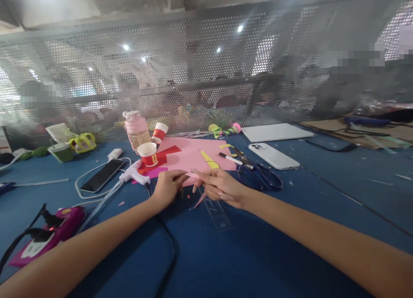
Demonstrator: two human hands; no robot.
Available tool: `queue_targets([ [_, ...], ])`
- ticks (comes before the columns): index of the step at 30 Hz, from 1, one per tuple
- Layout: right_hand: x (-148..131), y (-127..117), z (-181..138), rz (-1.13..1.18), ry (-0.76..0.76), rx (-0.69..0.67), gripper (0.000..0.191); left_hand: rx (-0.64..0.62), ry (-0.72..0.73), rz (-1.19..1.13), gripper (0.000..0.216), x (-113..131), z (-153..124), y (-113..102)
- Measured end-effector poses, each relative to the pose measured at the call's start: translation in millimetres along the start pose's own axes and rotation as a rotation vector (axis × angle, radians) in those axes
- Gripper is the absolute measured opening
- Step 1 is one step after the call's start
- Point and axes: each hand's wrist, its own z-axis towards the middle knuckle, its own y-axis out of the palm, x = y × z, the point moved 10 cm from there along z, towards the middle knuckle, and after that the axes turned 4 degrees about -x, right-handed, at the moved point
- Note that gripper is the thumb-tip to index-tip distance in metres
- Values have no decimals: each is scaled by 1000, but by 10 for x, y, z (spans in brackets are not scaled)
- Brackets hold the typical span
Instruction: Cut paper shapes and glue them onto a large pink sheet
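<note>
Power strip [64,225]: magenta, with two black plugs in it and a red light lit, on the blue counter [274,255].
Green cup [61,152]: near the perforated screen [200,61], a yellow item [82,143] just beside it.
Dark phone [103,175]: lying flat, screen up, a white cable looping round it.
Glue gun [135,174]: white, on its side near the left hand, a black cord running toward the near edge.
Pink bottle [137,130]: upright, behind the front paper cup [149,156], which is red and white and also upright.
Rear paper cup [159,133]: tilted, near the bottle.
Left hand [167,187]: grip narrow, fingertips pinching one end of the small pink piece [192,175].
Small pink piece: between the two hands, just in front of the pink sheet [190,147].
Yellow paper piece [210,161]: lying on that sheet.
Ruler [217,212]: clear, flat, its far end under the right hand.
Right hand [224,188]: grip closed on the other end of the small pink piece, thumb and forefinger together.
Marker [232,159]: white and black, partly on the pink sheet.
Scissors [260,171]: blue handles toward the person, just beside the marker.
White phone [274,156]: back up, in front of a flat white slab [277,132].
Cardboard [335,128]: far right, items on top.
</note>
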Motion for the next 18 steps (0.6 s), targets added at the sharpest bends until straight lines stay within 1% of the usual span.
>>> queue_targets([
  [1,27,-15,5,7,16,5,36,68,13,24,21,13,-10,-76],
  [3,82,-43,12,24,56,12,35,157,49,77,23,58,-35,-174],
  [5,125,-35,11,24,100,-4,34,202,65,120,25,87,-55,-221],
  [8,153,33,-10,-6,155,-64,36,229,50,143,27,76,-66,-246],
  [10,164,78,-25,-16,186,-101,36,232,53,161,27,76,-67,-245],
  [13,140,82,-26,2,178,-115,33,211,113,245,24,136,-75,-208],
  [16,77,56,-23,62,134,-116,28,151,202,377,22,230,-98,-119],
  [18,40,65,-38,150,125,-127,25,103,244,456,22,270,-114,-51],
])
